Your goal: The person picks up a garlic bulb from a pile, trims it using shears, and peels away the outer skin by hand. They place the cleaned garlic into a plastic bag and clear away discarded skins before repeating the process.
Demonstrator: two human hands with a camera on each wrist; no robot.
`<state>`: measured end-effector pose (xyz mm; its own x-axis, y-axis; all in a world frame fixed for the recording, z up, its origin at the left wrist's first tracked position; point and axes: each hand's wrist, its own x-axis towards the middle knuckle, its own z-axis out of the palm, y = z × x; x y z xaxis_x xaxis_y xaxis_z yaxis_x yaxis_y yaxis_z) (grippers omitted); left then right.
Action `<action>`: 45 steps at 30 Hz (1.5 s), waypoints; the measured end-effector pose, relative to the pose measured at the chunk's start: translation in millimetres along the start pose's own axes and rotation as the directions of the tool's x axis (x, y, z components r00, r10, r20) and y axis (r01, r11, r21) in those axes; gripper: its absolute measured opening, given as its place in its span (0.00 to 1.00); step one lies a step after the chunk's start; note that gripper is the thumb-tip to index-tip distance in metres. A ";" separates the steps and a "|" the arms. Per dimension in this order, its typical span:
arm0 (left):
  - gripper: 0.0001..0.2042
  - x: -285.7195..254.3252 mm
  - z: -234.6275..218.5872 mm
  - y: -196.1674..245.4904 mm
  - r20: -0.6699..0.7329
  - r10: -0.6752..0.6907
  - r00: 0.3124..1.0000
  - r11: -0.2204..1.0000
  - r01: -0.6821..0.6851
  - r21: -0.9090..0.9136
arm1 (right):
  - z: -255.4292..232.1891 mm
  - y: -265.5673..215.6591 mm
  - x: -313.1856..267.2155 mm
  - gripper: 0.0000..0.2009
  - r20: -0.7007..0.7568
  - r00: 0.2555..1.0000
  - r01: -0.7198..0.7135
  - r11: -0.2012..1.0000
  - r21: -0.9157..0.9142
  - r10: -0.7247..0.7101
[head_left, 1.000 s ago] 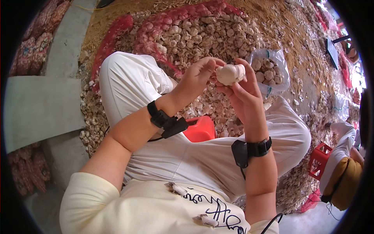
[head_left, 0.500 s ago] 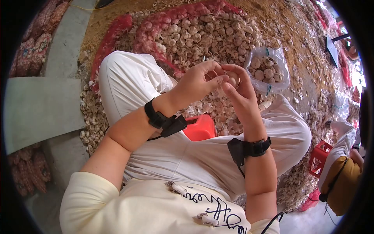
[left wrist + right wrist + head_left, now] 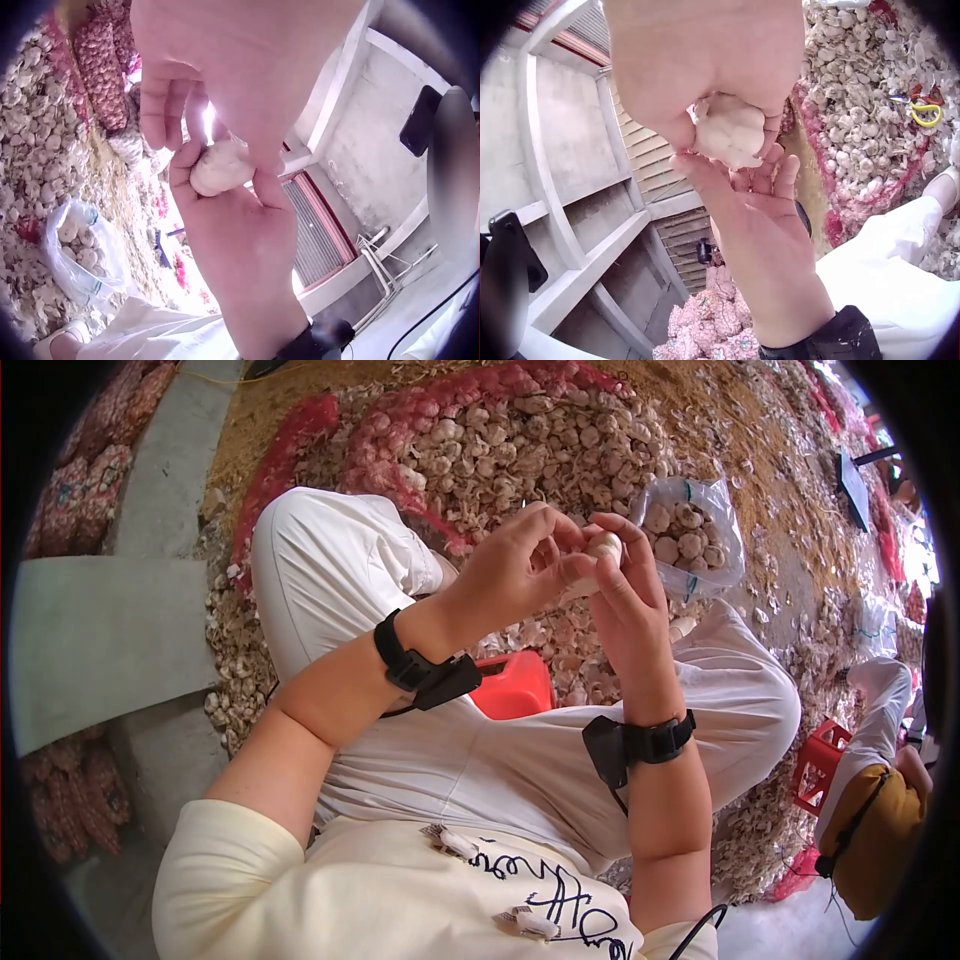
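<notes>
A pale garlic bulb (image 3: 606, 548) is up in front of the lap, between both hands. My right hand (image 3: 632, 590) grips it with thumb and fingers; the right wrist view shows the broad, smooth side of the bulb (image 3: 731, 129) in that palm. From the other side my left hand (image 3: 515, 560) pinches at its edge with thumb and forefinger, the other fingers loosely curled. In the left wrist view the bulb (image 3: 222, 169) sits between the right fingertips and the left thumb. The left fingers partly cover it in the head view.
A clear plastic bag (image 3: 735, 550) of garlic bulbs stands beyond the right hand. Ahead lies a heap of garlic (image 3: 550, 445) on red netting (image 3: 375, 450). Yellow-handled scissors (image 3: 928, 114) lie on the heap. A red plastic object (image 3: 515, 685) sits between the legs. Another person (image 3: 880, 830) sits at right.
The bulb, in full view one second ago, was largely covered by my closing fingers, then partly showed again. My left thumb and forefinger have moved in to its edge.
</notes>
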<state>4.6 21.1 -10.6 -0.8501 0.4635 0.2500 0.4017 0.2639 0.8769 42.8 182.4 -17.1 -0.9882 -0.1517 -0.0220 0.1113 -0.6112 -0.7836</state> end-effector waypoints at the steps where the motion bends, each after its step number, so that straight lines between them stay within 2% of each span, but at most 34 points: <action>1: 0.15 -0.2 0.6 -3.7 -0.009 -0.009 1.000 1.000 0.009 -0.021 | 0.0 -0.5 0.0 0.23 0.001 1.000 0.023 1.000 -0.020 -0.023; 3: 0.13 -0.3 -0.1 -2.7 -0.018 -0.019 1.000 0.999 0.018 -0.041 | 0.4 -0.4 -0.2 0.22 0.003 0.999 0.046 0.998 -0.040 -0.046; 5: 0.12 0.4 -2.2 5.9 -0.002 -0.118 0.993 0.991 0.118 -0.058 | 1.1 -0.1 -0.8 0.22 -0.013 0.999 0.044 0.995 -0.089 -0.045; 6: 0.12 0.8 -1.9 3.6 -0.002 -0.119 0.993 0.991 0.118 -0.058 | 1.3 -0.7 -0.8 0.22 -0.014 0.999 0.044 0.995 -0.089 -0.045; 9: 0.12 3.1 -2.2 -9.5 0.012 -0.188 0.982 0.978 0.188 -0.087 | 1.4 -4.6 -0.4 0.22 -0.004 0.999 0.034 0.999 -0.039 -0.034; 11: 0.14 4.0 -6.0 -14.6 -0.013 -0.341 0.940 0.926 0.333 -0.177 | -1.2 -9.1 0.4 0.22 -0.031 0.999 0.044 0.990 0.133 -0.040; 12: 0.14 4.0 -6.5 -13.2 -0.011 -0.338 0.941 0.927 0.331 -0.176 | -2.5 -8.9 2.2 0.21 -0.040 0.998 0.060 0.989 0.133 -0.055; 14: 0.15 3.2 -5.5 -8.3 -0.080 -0.095 0.992 0.994 0.090 -0.069 | -2.0 -8.8 1.1 0.20 -0.080 0.996 0.062 0.988 0.144 -0.050; 15: 0.15 2.1 -3.9 -5.9 -0.079 -0.092 0.993 0.994 0.086 -0.070 | -1.1 -9.2 0.7 0.20 -0.113 0.993 0.057 0.986 0.158 -0.039; 16: 0.17 0.3 -2.4 -3.3 -0.071 -0.022 0.997 0.999 0.020 -0.031 | -1.8 -8.4 0.6 0.20 -0.112 0.993 0.059 0.986 0.156 -0.042; 17: 0.20 -0.9 -1.2 -0.7 -0.061 0.047 0.997 0.999 -0.046 0.009 | -3.4 -5.9 0.8 0.19 -0.112 0.993 0.054 0.988 0.144 -0.038; 18: 0.21 -0.1 1.0 3.4 -0.114 0.121 0.986 0.992 -0.117 0.037 | -4.3 -4.2 1.3 0.18 -0.111 0.993 0.049 0.990 0.133 -0.035; 19: 0.21 0.9 0.6 2.5 -0.115 0.121 0.986 0.992 -0.118 0.038 | -5.4 -3.7 1.3 0.18 -0.109 0.993 0.050 0.990 0.133 -0.035; 21: 0.17 3.1 0.2 -0.8 -0.100 0.313 0.944 0.942 -0.295 0.163 | -7.3 -3.6 1.1 0.17 -0.076 0.997 0.027 0.988 0.155 -0.015; 24: 0.14 3.8 3.6 -1.5 -0.145 0.365 0.920 0.918 -0.329 0.223 | -9.0 -0.6 2.3 0.16 -0.096 0.995 0.017 0.985 0.174 0.000; 28: 0.12 4.6 2.3 -4.5 -0.139 0.418 0.898 0.887 -0.371 0.273 | -4.2 1.5 2.0 0.16 -0.132 0.991 -0.001 0.990 0.140 0.019; 30: 0.07 3.3 2.0 -6.4 -0.123 0.295 0.947 0.939 -0.264 0.219 | -3.1 1.4 2.0 0.16 -0.125 0.992 -0.002 0.993 0.119 0.017; 31: 0.07 2.4 1.8 -6.8 -0.123 0.296 0.947 0.939 -0.265 0.219 | -2.7 0.2 1.9 0.16 -0.125 0.992 -0.001 0.993 0.119 0.016; 33: 0.04 0.5 1.3 -6.8 -0.227 0.128 0.965 0.989 -0.107 0.102 | -2.1 -3.1 1.3 0.15 -0.132 0.991 0.036 0.990 0.136 -0.018; 34: 0.04 0.5 -0.4 -7.9 -0.225 0.129 0.966 0.989 -0.108 0.101 | -3.6 -3.6 1.6 0.15 -0.134 0.991 0.037 0.990 0.136 -0.019; 36: 0.10 1.4 -3.9 -9.3 -0.226 -0.116 0.967 0.985 0.083 -0.151 | -7.6 -4.6 2.4 0.16 -0.143 0.989 0.048 0.989 0.139 -0.028; 37: 0.10 2.2 -2.8 -8.2 -0.225 -0.116 0.967 0.985 0.083 -0.151 | -8.0 -4.3 2.3 0.16 -0.143 0.989 0.049 0.989 0.139 -0.029; 39: 0.18 3.7 0.6 -4.7 -0.182 0.025 0.983 0.999 -0.028 -0.017 | -8.2 -3.7 2.5 0.17 -0.120 0.993 0.036 0.992 0.124 -0.021; 40: 0.18 2.9 1.0 -3.7 -0.183 0.025 0.983 0.999 -0.028 -0.017 | -7.2 -3.2 2.3 0.17 -0.119 0.993 0.036 0.992 0.125 -0.021; 42: 0.23 0.1 2.0 -1.1 0.091 -0.103 0.990 0.994 0.107 -0.037 | -4.5 -1.8 0.8 0.18 -0.183 0.983 -0.028 0.999 0.028 0.033; 43: 0.23 -0.9 3.6 1.2 0.091 -0.104 0.990 0.994 0.108 -0.036 | -4.1 -0.8 -0.7 0.18 -0.182 0.983 -0.029 0.999 0.029 0.034; 45: 0.24 -1.5 7.3 5.9 0.104 -0.133 0.986 0.977 0.148 -0.152 | -3.9 1.3 -3.7 0.18 -0.038 0.998 -0.056 0.998 -0.007 0.055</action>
<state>10.8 28.1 -8.8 -0.8557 0.5101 0.0870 0.2152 0.1978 0.9563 46.2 185.2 -20.5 -0.9838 -0.1556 -0.0888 0.1652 -0.5966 -0.7854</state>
